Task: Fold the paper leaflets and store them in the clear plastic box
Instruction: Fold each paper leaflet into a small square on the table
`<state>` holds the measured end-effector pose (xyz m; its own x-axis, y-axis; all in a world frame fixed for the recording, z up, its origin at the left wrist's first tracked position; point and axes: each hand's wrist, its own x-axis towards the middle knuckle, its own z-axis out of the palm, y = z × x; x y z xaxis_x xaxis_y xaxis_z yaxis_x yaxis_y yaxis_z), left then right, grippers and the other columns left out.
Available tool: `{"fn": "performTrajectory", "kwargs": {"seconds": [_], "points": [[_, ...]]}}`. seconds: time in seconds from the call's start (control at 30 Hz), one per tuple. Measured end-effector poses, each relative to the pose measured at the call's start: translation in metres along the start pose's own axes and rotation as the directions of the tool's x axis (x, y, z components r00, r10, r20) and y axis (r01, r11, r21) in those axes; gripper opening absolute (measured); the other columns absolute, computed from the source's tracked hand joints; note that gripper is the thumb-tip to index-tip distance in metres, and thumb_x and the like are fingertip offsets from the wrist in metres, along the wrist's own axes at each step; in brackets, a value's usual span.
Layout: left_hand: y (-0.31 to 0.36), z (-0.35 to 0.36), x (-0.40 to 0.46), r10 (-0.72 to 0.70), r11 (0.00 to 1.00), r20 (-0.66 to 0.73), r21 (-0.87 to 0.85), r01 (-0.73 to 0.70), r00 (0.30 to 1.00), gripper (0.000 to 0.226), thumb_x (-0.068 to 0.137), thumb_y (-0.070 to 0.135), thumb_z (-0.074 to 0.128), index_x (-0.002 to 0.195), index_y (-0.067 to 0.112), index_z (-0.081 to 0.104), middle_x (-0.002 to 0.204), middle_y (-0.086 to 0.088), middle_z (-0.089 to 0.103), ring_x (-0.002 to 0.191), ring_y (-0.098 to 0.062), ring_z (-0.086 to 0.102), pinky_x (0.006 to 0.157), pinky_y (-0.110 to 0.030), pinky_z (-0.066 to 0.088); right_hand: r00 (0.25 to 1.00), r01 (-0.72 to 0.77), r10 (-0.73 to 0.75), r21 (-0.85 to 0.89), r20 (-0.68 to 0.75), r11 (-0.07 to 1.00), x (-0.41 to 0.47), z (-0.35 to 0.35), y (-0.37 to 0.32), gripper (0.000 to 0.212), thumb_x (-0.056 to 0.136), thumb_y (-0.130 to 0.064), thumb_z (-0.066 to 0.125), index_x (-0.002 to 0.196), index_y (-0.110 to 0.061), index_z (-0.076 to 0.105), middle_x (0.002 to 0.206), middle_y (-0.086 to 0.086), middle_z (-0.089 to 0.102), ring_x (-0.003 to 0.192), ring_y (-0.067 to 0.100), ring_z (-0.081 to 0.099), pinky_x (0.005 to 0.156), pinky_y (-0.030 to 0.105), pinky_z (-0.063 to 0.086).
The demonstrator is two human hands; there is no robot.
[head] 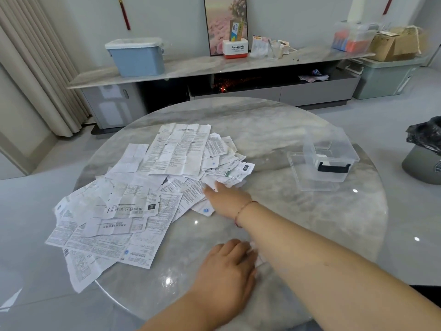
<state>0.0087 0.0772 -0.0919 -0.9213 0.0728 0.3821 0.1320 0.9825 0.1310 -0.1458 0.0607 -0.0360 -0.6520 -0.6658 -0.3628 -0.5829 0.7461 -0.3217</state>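
**Operator:** Reaching across with the right hand (224, 197), I am laying straight fingers on the near edge of the paper leaflets (148, 187); that grip is wide and curling round nothing.

**Observer:** And the other one?

**Operator:** I am seeing the left hand (229, 271) lying palm down on the tabletop (298, 225), just under the right forearm. Its fingertips are sitting partly behind that forearm, over something pale and blurred, so I cannot tell whether that grip is pinching anything.

**Observer:** Where are the papers lying?

**Operator:** They are spreading unfolded in a loose, overlapping heap across the left half of the round marble tabletop, a few corners hanging over its near-left edge.

**Observer:** The container?

**Operator:** I am watching the clear plastic box (331, 161) standing open on the right side, well apart from the heap, its black latch facing me. It is resting on its lid (303, 180).

**Observer:** Beyond that?

**Operator:** A blue bin (137, 57) is sitting on the long cabinet (191, 68) by the wall, and a black-bagged bin (423, 154) is standing on the floor at right.
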Motion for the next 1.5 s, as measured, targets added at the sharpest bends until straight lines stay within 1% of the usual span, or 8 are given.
{"fn": "performTrajectory", "kwargs": {"seconds": [0.13,0.2,0.4,0.57,0.77,1.03,1.23,1.5], "points": [[-0.004,0.012,0.041,-0.059,0.995,-0.03,0.078,0.061,0.998,0.035,0.083,0.041,0.044,0.094,0.022,0.071,0.102,0.006,0.063,0.097,-0.021,0.053,0.077,-0.028,0.034,0.948,0.043,-0.064,-0.073,-0.311,0.996,-0.058,-0.032,0.039,0.042,0.1,-0.039,0.022,0.1,-0.018,0.058,0.114,0.012,0.06,0.106,0.028,0.054,0.085,0.034,0.039],[-0.008,0.019,0.058,-0.081,0.992,-0.022,0.092,0.082,0.997,0.031,0.083,0.038,0.044,0.08,0.023,0.07,0.091,0.007,0.061,0.088,-0.021,0.052,0.07,-0.029,0.033,0.923,0.049,-0.059,-0.035,-0.38,0.998,-0.084,-0.032,0.062,0.035,0.097,-0.032,0.03,0.072,-0.018,0.049,0.098,0.011,0.063,0.09,0.028,0.055,0.071,0.031,0.034],[-0.04,-0.009,0.047,-0.298,0.953,-0.184,-0.12,0.279,0.937,0.029,0.078,0.025,0.048,0.094,0.017,0.071,0.091,-0.001,0.064,0.083,-0.024,0.057,0.075,-0.028,0.045,0.905,0.387,-0.398,-0.098,-0.153,0.917,-0.109,0.018,0.111,0.059,0.075,-0.051,0.048,0.128,-0.027,0.05,0.122,-0.009,0.049,0.116,0.009,0.042,0.098,0.019,0.031],[-0.101,-0.067,-0.001,-0.661,0.727,-0.185,0.079,0.682,0.727,0.037,0.077,0.025,0.074,0.107,0.006,0.064,0.109,-0.013,0.061,0.105,-0.035,0.053,0.089,-0.04,0.043,0.941,0.308,-0.271,0.179,-0.203,0.934,-0.09,0.02,0.108,0.021,0.079,-0.021,0.069,0.074,-0.033,0.052,0.077,-0.01,0.053,0.073,0.004,0.047,0.063,0.015,0.035],[-0.151,-0.087,-0.037,-0.902,0.432,0.068,0.074,0.899,0.427,0.071,0.07,0.057,0.071,0.123,0.014,0.053,0.121,-0.004,0.058,0.114,-0.024,0.051,0.087,-0.036,0.044,0.882,0.038,0.179,0.446,-0.435,0.894,-0.063,-0.013,0.14,0.013,0.082,-0.014,0.069,0.075,-0.016,0.058,0.076,0.001,0.059,0.066,0.015,0.052,0.05,0.022,0.036],[-0.148,-0.072,-0.02,-0.891,0.442,-0.031,0.16,0.883,0.452,0.033,0.087,0.03,0.047,0.116,0.024,0.06,0.108,-0.003,0.056,0.101,-0.027,0.05,0.071,-0.032,0.041,0.65,0.024,0.159,0.229,-0.744,0.973,-0.064,-0.026,0.143,0.022,0.08,-0.022,0.068,0.095,-0.007,0.06,0.093,0.011,0.061,0.096,0.033,0.053,0.084,0.036,0.04],[-0.146,-0.078,-0.001,-0.749,0.572,0.082,0.579,0.58,0.657,0.025,0.085,0.012,0.042,0.102,0.023,0.057,0.099,0.004,0.057,0.1,-0.019,0.048,0.077,-0.032,0.035,0.649,0.156,0.001,0.135,-0.761,0.978,-0.081,-0.019,0.126,0.014,0.08,-0.015,0.068,0.088,-0.011,0.058,0.089,0.005,0.058,0.092,0.028,0.051,0.076,0.028,0.032],[-0.058,-0.081,-0.005,-0.009,0.94,-0.077,0.339,0.035,0.997,0.011,0.063,0.009,0.049,0.054,0.016,0.051,0.05,-0.004,0.047,0.045,-0.024,0.045,0.05,-0.028,0.04,0.706,0.425,-0.323,0.013,-0.63,0.905,-0.121,0.006,0.09,0.059,0.06,-0.022,0.08,0.114,-0.011,0.057,0.107,-0.002,0.059,0.101,0.013,0.053,0.089,0.012,0.03]]}}
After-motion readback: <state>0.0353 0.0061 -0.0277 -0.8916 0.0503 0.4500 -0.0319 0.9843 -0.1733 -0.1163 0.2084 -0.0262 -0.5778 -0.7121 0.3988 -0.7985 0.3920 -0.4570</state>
